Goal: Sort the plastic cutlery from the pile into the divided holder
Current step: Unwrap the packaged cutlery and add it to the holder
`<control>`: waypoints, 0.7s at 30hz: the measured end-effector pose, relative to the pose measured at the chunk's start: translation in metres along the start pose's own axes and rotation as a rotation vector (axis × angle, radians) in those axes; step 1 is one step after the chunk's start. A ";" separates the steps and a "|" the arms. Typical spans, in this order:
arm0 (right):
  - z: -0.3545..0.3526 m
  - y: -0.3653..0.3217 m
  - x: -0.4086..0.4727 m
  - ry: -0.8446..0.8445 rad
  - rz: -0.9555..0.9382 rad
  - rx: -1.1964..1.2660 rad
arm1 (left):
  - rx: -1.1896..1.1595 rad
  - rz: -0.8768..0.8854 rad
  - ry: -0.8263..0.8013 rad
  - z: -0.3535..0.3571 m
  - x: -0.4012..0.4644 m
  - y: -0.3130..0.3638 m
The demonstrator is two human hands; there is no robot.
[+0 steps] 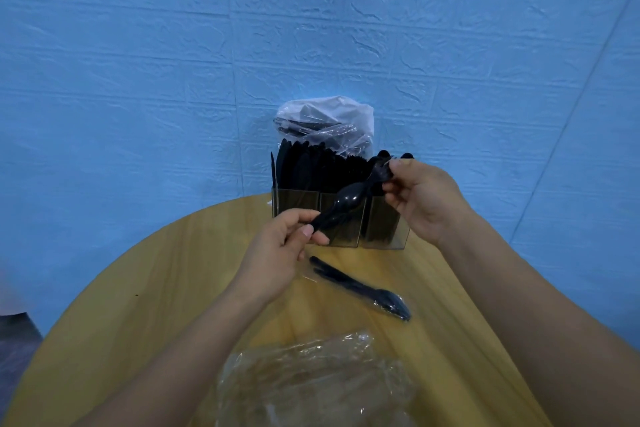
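A wrapped set of black plastic cutlery (349,199) is held in the air in front of the smoked, clear divided holder (341,218). Its long axis runs diagonally, from lower left near the table up to the right; a spoon bowl shows at mid-length. The lower end is pinched between thumb and fingers of the left hand (280,253), and the upper end is pinched by the fingertips of the right hand (420,196). The holder's compartments are packed with black cutlery standing upright. A second wrapped set (360,288) lies flat on the round wooden table (145,288), just before the holder. Empty clear wrappers (311,378) are heaped at the near edge. A clear bag of cutlery (325,125) stands behind the holder.
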State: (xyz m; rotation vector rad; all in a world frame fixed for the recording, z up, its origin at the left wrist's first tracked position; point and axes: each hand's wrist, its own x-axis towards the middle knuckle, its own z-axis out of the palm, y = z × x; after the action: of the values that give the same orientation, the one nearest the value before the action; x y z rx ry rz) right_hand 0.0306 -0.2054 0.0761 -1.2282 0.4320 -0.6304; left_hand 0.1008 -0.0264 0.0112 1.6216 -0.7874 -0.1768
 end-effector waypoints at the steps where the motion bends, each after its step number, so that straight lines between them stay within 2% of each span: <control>1: -0.001 -0.002 0.001 0.023 -0.048 0.019 | -0.018 -0.001 0.024 0.000 0.001 0.002; 3: -0.003 -0.006 0.005 0.082 -0.136 0.033 | -0.037 -0.006 0.076 -0.001 0.003 0.003; 5: -0.004 -0.010 0.009 0.150 -0.280 -0.063 | -0.047 -0.020 0.127 -0.003 0.005 0.001; 9: 0.000 -0.010 0.016 0.208 -0.639 -0.518 | -0.057 -0.045 0.163 -0.008 0.006 -0.003; 12: 0.008 -0.004 0.014 0.196 -0.823 -0.720 | -0.074 -0.061 0.178 -0.009 0.006 -0.007; 15: 0.014 0.001 0.015 0.185 -0.882 -0.807 | -0.089 -0.068 0.183 -0.011 0.005 -0.008; 21: 0.015 0.023 0.029 0.140 -0.810 -0.900 | -0.099 -0.063 0.180 -0.012 0.007 -0.007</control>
State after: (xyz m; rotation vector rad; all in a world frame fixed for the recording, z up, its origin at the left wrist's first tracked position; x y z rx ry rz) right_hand 0.0666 -0.2090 0.0596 -2.2653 0.3252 -1.2903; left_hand 0.1150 -0.0208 0.0094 1.5450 -0.5813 -0.1110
